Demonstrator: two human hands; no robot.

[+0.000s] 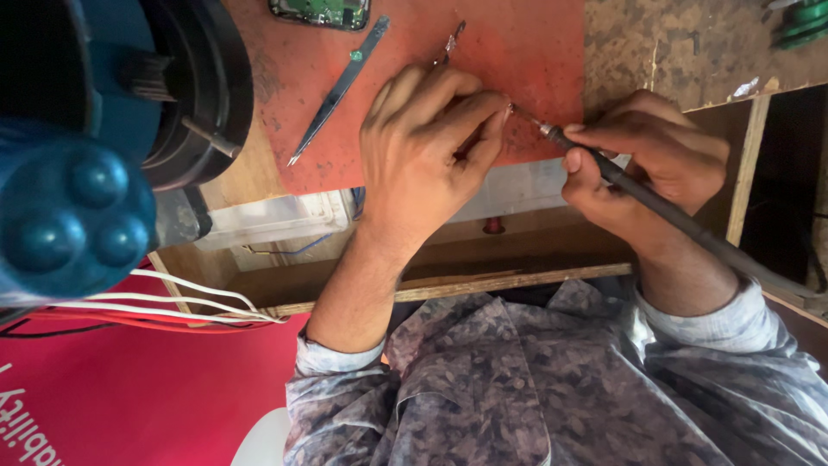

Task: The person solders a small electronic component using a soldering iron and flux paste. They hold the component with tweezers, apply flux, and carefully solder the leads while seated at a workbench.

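My right hand grips a dark soldering iron like a pen. Its metal tip points left onto the red work mat. My left hand lies flat on the mat. Its thumb and forefinger are pinched together right at the iron's tip, on something small that the fingers hide. A thin bent piece of wire lies on the mat just beyond the left fingers.
Metal tweezers lie on the mat to the left of my left hand, below a green circuit board. A big blue and black machine fills the left side, with white and red wires under it. A green object sits at the top right.
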